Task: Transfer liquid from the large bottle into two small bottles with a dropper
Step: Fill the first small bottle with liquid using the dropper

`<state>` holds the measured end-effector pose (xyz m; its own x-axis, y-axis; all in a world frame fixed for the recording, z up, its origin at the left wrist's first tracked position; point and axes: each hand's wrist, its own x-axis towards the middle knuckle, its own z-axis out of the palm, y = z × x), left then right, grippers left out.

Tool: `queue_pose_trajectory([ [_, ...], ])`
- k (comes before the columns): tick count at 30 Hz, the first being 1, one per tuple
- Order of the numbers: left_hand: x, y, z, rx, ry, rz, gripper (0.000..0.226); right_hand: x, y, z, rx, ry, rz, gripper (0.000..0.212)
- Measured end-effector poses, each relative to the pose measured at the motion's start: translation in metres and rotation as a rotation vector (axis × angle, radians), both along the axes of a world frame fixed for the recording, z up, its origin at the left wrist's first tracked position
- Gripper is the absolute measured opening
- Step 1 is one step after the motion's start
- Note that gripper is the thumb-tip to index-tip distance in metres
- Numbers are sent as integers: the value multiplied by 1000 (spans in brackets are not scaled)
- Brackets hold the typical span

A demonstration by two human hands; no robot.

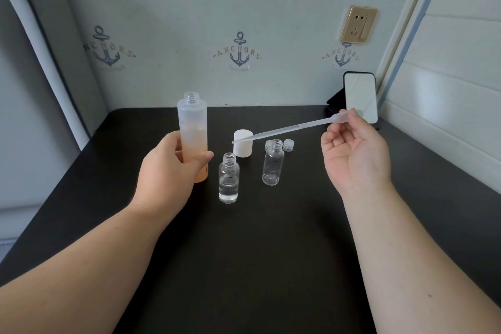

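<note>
My left hand [170, 168] grips the lower half of the large frosted bottle [192, 122], which stands upright and uncapped on the black table [244, 252]. My right hand [355, 154] pinches the bulb of a clear plastic dropper [284, 129]; its thin tip points left and hovers in front of the white cap [243, 144]. Just right of the large bottle stands an open small bottle [228, 184] with clear liquid in its bottom part. A second open small bottle [273, 165] stands further right and looks empty.
Two small clear caps [288, 144] lie behind the second small bottle. A phone [360, 96] leans on a dark stand at the back right corner. A wall with a socket [358, 24] closes the back, and a panelled wall the right side.
</note>
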<state>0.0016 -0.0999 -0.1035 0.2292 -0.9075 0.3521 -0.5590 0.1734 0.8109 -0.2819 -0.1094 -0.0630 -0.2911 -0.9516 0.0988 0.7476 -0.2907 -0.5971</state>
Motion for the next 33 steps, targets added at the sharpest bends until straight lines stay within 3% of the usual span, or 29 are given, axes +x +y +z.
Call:
queue_pose_trajectory([
  [11,1,9,5,-30,84,-28,54,0,-3,-4,6,80,13,8],
  [15,3,19,12,-224,88,77,29,-1,-4,-4,2,94,19,9],
  [20,-5,34,15,-367,-45,-52,9,-1,-4,-4,-19,111,29,9],
  [22,-7,35,14,-340,-59,-125,10,-1,-3,-4,-22,115,29,9],
  [27,-10,29,11,-108,-180,-299,43,0,-2,-2,-20,120,25,15],
  [33,-12,22,3,-14,-317,-342,20,-2,-3,-3,-33,142,30,15],
])
